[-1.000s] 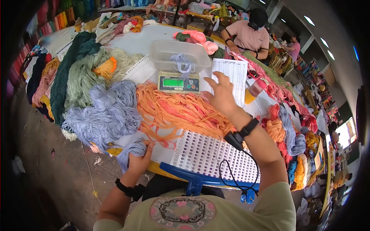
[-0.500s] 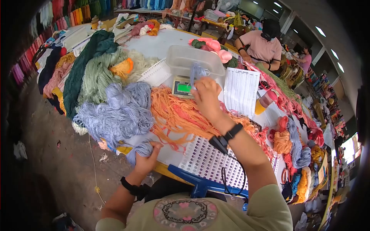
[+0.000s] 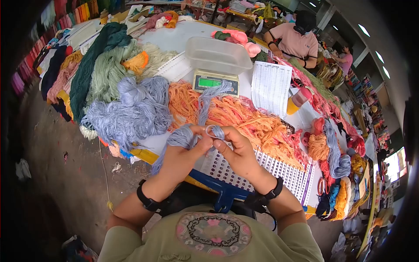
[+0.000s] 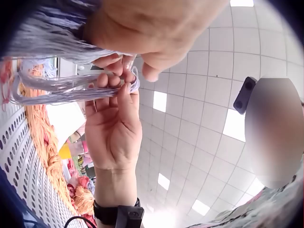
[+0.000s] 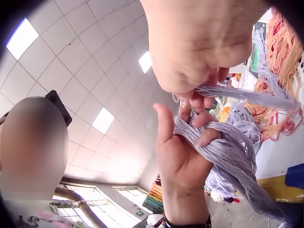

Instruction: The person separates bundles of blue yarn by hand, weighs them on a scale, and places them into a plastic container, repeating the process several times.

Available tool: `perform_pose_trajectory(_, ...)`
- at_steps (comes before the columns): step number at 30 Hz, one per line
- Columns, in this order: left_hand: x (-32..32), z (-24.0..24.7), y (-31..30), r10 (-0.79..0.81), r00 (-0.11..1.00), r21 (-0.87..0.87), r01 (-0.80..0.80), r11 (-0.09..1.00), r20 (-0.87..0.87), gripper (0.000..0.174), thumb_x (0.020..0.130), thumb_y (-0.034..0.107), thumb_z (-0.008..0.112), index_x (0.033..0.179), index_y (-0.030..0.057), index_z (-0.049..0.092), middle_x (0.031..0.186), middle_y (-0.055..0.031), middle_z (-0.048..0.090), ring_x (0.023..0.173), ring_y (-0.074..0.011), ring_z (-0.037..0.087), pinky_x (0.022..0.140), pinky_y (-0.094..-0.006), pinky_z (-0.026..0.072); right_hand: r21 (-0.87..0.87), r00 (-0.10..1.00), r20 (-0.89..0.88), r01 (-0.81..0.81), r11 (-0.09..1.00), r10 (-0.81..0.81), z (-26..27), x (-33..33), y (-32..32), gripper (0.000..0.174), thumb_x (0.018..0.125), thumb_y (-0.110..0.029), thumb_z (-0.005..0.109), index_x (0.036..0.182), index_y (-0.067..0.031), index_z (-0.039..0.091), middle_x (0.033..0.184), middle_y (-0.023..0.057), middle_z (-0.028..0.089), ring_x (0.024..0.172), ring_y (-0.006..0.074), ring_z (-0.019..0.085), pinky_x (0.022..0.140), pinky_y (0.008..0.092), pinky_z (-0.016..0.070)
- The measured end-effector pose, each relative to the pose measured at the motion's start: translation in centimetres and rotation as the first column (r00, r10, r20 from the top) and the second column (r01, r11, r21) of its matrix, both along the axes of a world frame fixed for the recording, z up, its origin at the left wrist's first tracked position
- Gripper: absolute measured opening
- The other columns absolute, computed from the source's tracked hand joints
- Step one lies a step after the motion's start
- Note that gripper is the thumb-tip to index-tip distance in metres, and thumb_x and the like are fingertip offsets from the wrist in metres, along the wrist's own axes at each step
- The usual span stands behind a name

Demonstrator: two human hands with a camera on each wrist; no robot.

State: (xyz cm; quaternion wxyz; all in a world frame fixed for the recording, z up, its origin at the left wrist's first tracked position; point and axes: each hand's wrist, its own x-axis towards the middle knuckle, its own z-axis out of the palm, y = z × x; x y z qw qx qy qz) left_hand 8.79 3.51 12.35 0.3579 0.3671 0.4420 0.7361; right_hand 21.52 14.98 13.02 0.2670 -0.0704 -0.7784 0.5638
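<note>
My left hand [image 3: 185,158] grips a thick hank of lavender-blue yarn [image 3: 181,137], whose loose end hangs below the wrist side. My right hand [image 3: 241,158] pinches a thin bundle of lavender strands [image 4: 66,96], and a small pale loop of it stands up at the fingertips. Both hands meet fingertip to fingertip in front of the chest, over the table's near edge. In the right wrist view, the thick hank [image 5: 228,149] lies across the left palm under the curled fingers. Lavender strands [image 3: 209,98] trail over orange yarn [image 3: 244,115] up to the digital scale [image 3: 209,82].
A clear plastic tub [image 3: 218,54] sits on the scale, beside a printed sheet [image 3: 271,87]. A large lavender heap [image 3: 126,113] and green yarn [image 3: 104,78] lie left. A perforated white board [image 3: 279,170] lies along the near edge. Another person [image 3: 297,43] works across the table.
My right hand reached to the tub, took lavender strands from it, and came back to the left hand. The left hand has risen inward with its hank. The tub now shows no yarn.
</note>
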Motion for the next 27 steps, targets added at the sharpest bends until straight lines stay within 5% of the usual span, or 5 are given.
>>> perform_pose_trajectory(3, 0.1, -0.6, 0.2, 0.061, 0.996, -0.001, -0.061, 0.998, -0.071, 0.018, 0.091, 0.014, 0.062, 0.102, 0.0004, 0.063, 0.086, -0.0022, 0.061, 0.076, -0.0086, 0.056, 0.068, -0.0234, 0.0466, 0.158, 0.999, 0.026, 0.038, 0.987, -0.043, -0.2, 0.3, -0.4, 0.011, 0.093, -0.008, 0.057, 0.102, -0.0031, 0.058, 0.093, 0.0023, 0.061, 0.087, 0.0111, 0.056, 0.079, 0.0263, 0.0454)
perform_pose_trajectory(15, -0.2, -0.8, -0.6, -0.007, 0.962, -0.126, 0.043, 0.991, 0.274, 0.014, 0.089, 0.016, 0.064, 0.095, 0.0029, 0.062, 0.068, 0.0016, 0.051, 0.054, -0.0037, 0.040, 0.049, -0.0191, 0.0275, -0.555, 0.995, -0.095, -0.019, 0.832, -0.041, -1.8, 0.3, -0.7, 0.015, 0.097, -0.018, 0.052, 0.099, -0.0037, 0.056, 0.082, 0.0027, 0.059, 0.072, 0.0095, 0.052, 0.069, 0.0242, 0.0441)
perform_pose_trajectory(20, -0.7, -1.0, -0.4, 0.018, 0.962, -0.147, 0.023, 0.989, 0.272, 0.023, 0.091, 0.024, 0.062, 0.098, 0.0028, 0.062, 0.072, 0.0001, 0.054, 0.055, -0.0044, 0.039, 0.046, -0.0195, 0.0251, -0.564, 0.927, 0.312, 0.002, 0.825, 0.211, -0.5, 1.0, -0.5, 0.017, 0.096, -0.023, 0.054, 0.096, -0.0060, 0.055, 0.067, -0.0041, 0.049, 0.052, 0.0032, 0.037, 0.046, 0.0178, 0.0307)
perform_pose_trajectory(23, -1.3, -0.2, -0.5, 0.047, 0.941, -0.176, 0.013, 0.984, 0.335, 0.041, 0.094, 0.040, 0.054, 0.107, 0.0016, 0.061, 0.092, -0.0059, 0.061, 0.072, -0.0100, 0.053, 0.056, -0.0213, 0.0386, -0.921, 1.000, -0.009, 0.001, 0.390, -0.022, -1.3, 0.9, 1.3, 0.013, 0.094, -0.021, 0.056, 0.096, -0.0081, 0.057, 0.065, -0.0053, 0.046, 0.049, 0.0017, 0.031, 0.042, 0.0171, 0.0232)
perform_pose_trajectory(27, -1.5, -0.7, -0.3, -0.201, 0.810, 0.046, 0.211, 0.976, 0.551, 0.062, 0.095, 0.052, 0.042, 0.121, -0.0020, 0.055, 0.124, -0.0124, 0.054, 0.114, -0.0207, 0.049, 0.093, -0.0339, 0.0405, -0.849, 0.994, 0.077, 0.106, 0.517, -0.077, -0.2, 0.2, 0.7, 0.008, 0.091, -0.018, 0.059, 0.092, -0.0098, 0.061, 0.065, -0.0060, 0.047, 0.049, 0.0012, 0.030, 0.042, 0.0169, 0.0228)
